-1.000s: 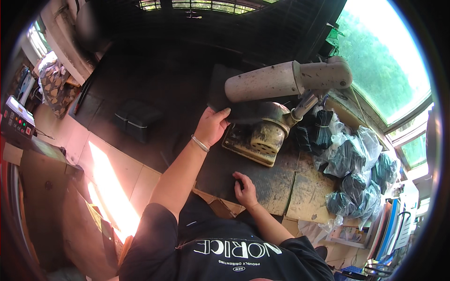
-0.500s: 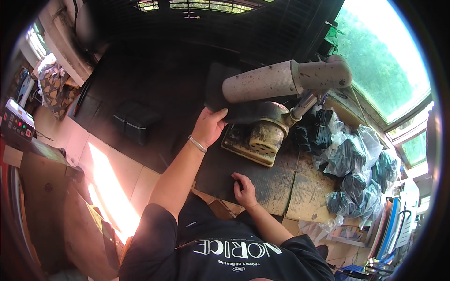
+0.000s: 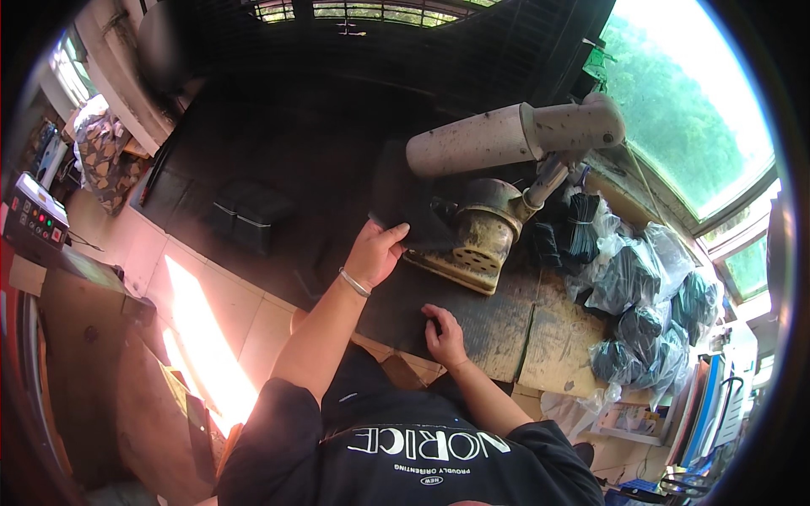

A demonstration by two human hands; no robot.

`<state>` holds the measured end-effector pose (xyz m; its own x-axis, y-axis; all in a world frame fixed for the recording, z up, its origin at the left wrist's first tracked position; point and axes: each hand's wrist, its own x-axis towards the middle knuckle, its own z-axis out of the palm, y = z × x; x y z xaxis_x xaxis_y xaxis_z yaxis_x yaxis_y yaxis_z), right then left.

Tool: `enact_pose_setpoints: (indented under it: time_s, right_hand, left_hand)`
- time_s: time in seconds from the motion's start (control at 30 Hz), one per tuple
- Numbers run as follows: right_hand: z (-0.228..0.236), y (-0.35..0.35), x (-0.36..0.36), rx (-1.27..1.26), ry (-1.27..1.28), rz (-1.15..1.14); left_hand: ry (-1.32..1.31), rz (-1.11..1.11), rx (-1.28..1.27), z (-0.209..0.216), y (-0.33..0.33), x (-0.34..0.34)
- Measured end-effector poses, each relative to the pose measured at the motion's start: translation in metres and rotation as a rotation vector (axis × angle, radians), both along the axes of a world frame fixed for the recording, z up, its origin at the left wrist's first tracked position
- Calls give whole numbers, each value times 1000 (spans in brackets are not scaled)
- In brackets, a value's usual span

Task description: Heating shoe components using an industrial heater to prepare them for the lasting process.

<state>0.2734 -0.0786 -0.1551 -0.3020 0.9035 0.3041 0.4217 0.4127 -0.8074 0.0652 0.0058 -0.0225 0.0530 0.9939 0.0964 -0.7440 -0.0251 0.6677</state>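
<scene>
My left hand, with a light band at the wrist, pinches the near edge of a thin black sheet-like piece between thumb and fingers. Its outline fades into the dark tabletop, so its exact kind cannot be told. Just right of it stands a grimy cream machine with a round, holed housing on a flat base. Above the piece reaches the machine's pale cylinder on a jointed arm. Close to the table's near edge, my right hand has loosely bent fingers, thumb apart from forefinger, and nothing visible in it.
Stacked black pieces tied with light bands lie on the dark table to the left. Clear plastic bags of dark goods crowd the right side beneath a window. A control box with lit buttons stands far left, above a cardboard box.
My left hand has come slightly nearer to me, drawing the black piece down from beside the pale cylinder. The right hand has hardly moved. The whole view has shifted slightly.
</scene>
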Motion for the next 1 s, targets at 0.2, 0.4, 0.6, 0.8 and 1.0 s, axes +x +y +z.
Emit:
enact_pose_setpoints:
  time_s: [0.2, 0.4, 0.6, 0.8, 1.0]
  right_hand:
    - [-2, 0, -1, 1, 9, 4]
    - [-1, 0, -1, 2, 11, 3]
    - [2, -1, -1, -13, 4, -7]
    - [3, -1, -3, -6, 15, -8]
    - [0, 1, -1, 1, 10, -5]
  left_hand:
    - [-8, 12, -24, -3, -11, -3]
    - [-32, 32, 8, 2, 3, -3]
    - [-48, 50, 8, 9, 34, -6]
    - [-20, 118, 38, 13, 61, -13]
    - [12, 116, 26, 15, 57, -11]
